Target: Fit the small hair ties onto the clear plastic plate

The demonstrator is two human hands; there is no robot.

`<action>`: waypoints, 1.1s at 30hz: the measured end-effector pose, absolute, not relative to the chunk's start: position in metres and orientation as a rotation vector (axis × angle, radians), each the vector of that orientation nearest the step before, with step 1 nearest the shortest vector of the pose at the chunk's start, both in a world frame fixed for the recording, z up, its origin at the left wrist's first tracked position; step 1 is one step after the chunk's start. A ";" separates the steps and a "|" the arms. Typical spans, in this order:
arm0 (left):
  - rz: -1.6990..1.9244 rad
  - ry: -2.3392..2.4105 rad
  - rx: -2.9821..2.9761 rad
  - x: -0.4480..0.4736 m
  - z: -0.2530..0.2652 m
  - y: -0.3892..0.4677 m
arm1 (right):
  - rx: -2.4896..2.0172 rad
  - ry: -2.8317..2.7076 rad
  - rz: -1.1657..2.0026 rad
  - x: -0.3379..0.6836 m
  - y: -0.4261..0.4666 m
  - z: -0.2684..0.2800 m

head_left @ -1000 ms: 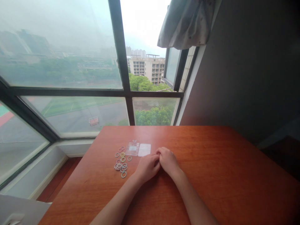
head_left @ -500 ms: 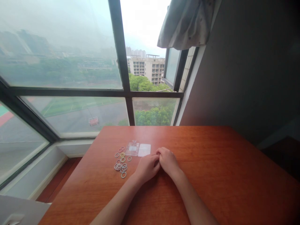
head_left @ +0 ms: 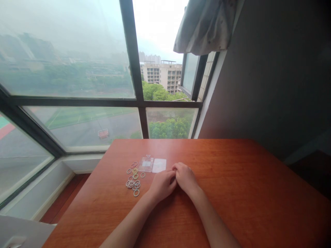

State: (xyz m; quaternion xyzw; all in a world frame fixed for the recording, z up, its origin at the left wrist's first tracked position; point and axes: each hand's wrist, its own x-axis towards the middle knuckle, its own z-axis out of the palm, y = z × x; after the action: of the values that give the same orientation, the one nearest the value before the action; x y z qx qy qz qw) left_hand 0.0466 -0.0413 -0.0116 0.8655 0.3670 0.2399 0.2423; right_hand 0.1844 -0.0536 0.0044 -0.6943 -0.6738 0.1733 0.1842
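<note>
Because the bare left hand (head_left: 162, 183) and bare right hand (head_left: 185, 177) are joined, the fingers' grip cannot be told; small, pale, round rings (head_left: 130, 184), left of them, could be scattered by a sideways bump.

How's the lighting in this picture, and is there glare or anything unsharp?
In the head view, the window leaves a pale sheen on the table, toward its far edge; also in the head view, the wall at right falls dark, and the small rings look slightly soft.
</note>
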 end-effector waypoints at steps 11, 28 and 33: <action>0.632 1.014 2.360 0.046 -0.009 -0.041 | -1.952 -1.910 0.481 0.185 -0.054 0.005; 0.606 1.018 2.361 0.046 -0.007 -0.042 | -1.964 -1.914 0.469 0.184 -0.054 0.007; 0.599 1.016 2.352 0.046 -0.007 -0.041 | -1.968 -1.914 0.478 0.184 -0.054 0.007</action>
State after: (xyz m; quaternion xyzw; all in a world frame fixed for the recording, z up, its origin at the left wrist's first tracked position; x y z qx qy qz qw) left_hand 0.0463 -0.0410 -0.0070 0.8650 0.3738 0.2201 0.2523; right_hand 0.1839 -0.0545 0.0070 -0.6952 -0.6760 0.1688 0.1767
